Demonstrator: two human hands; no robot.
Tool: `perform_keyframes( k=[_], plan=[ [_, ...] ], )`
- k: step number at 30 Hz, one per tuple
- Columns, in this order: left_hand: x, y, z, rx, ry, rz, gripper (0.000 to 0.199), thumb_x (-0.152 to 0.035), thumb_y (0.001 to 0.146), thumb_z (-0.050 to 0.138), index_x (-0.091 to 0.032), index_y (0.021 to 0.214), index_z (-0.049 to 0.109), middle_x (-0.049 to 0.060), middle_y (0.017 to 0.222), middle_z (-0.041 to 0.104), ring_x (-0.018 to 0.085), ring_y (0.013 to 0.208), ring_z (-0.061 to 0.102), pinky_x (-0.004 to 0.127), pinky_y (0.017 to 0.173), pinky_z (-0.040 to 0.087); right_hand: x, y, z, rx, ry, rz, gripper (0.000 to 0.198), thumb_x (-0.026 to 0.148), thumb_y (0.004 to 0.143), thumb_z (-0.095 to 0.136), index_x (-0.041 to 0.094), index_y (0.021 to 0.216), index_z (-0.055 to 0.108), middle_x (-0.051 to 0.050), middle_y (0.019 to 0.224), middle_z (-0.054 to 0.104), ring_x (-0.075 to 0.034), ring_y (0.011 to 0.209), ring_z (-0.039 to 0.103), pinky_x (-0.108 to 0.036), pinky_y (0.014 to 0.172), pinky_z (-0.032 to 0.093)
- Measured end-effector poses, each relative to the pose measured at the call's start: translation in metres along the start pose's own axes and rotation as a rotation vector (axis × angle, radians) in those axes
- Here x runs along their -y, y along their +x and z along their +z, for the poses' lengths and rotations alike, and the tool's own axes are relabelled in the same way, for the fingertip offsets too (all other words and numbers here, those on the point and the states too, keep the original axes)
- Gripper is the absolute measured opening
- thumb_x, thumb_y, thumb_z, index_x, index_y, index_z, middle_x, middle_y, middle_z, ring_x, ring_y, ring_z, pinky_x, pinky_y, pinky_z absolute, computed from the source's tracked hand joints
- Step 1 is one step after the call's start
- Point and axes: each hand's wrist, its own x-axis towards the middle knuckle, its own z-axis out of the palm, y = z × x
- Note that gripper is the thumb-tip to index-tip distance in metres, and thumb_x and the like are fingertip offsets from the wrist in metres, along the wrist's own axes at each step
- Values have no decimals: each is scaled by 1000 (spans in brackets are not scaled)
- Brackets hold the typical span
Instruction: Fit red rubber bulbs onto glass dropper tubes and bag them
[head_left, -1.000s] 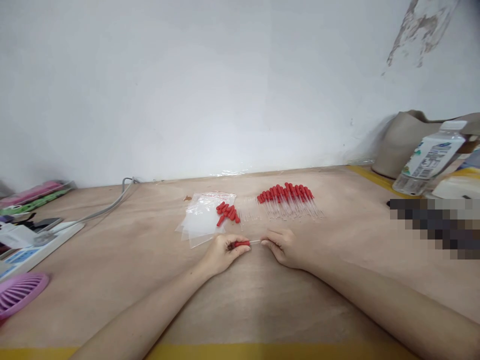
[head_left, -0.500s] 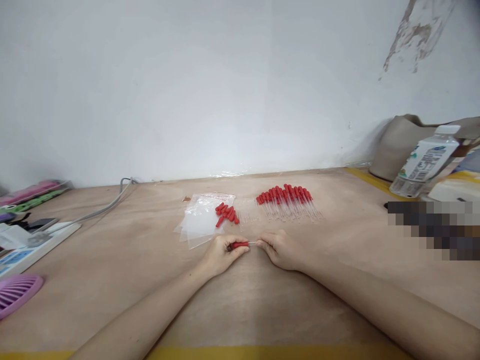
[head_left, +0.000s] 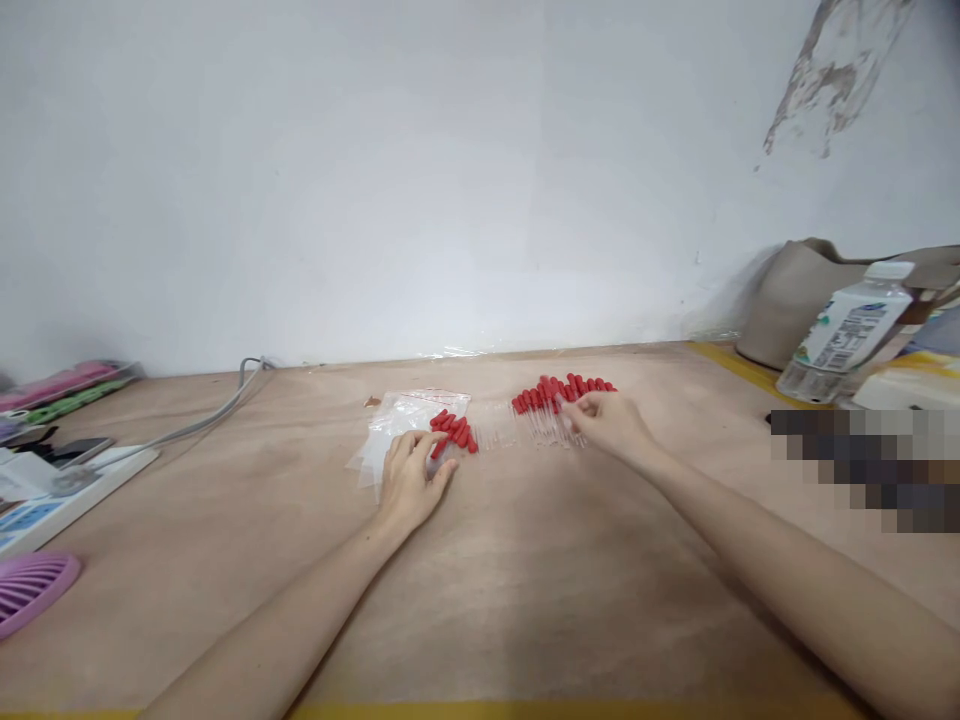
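Observation:
My left hand (head_left: 409,478) is open over the front of some clear plastic bags (head_left: 379,440), thumb and fingers apart. Its fingertips reach the near edge of a small heap of red rubber bulbs (head_left: 459,432); whether they touch one is unclear. My right hand (head_left: 611,422) pinches a dropper (head_left: 556,392) with a red bulb and clear tube, slightly blurred. It is held over the row of red-bulbed droppers (head_left: 529,402), and my fingers hide part of that row. Between the two groups lie several thin clear tubes (head_left: 491,430) without bulbs.
A power strip (head_left: 90,490) with a grey cable and a purple fan-like grille (head_left: 34,590) lie to the left. On the right stand a plastic bottle (head_left: 847,330) and a grey-beige container (head_left: 780,300). A white wall (head_left: 450,180) rises behind the brown tabletop (head_left: 480,600).
My hands have parted from the front middle. The right one carried the dropper right and away to the row; the left let go of its red bulb and moved left to the loose bulbs.

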Motion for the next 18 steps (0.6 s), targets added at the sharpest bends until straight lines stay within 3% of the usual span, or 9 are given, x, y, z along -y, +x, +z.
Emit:
perform_keyframes(
  k=[3,6,14,18],
  plan=[
    [4,0,2,37,16,-53,30,-26,74,59,-19,103,57,8,96,53,25,93,48,39,82,42,-13,27,-1,-134,-147,185,29,42,74,47,20,63,62,-5,68,65,-21,67,58,-27,54,36],
    [5,0,4,67,-15,-94,31,-28,74,58,-19,104,56,8,98,52,25,95,48,39,83,42,-21,39,10,-137,-207,261,29,44,73,47,22,66,64,-5,74,65,-23,74,59,-29,58,37],
    [5,2,3,149,-80,-191,30,-33,76,54,-18,102,55,8,97,55,24,93,52,38,81,42,-35,39,31,-128,-265,229,30,45,75,47,21,73,63,-6,74,65,-23,77,59,-33,67,39],
    [6,4,4,156,-113,-226,28,-36,78,51,-17,98,55,8,92,57,22,84,55,34,72,44,-24,31,31,-187,-269,147,30,46,76,46,20,73,61,-5,73,64,-21,74,59,-31,65,38]
  ],
)
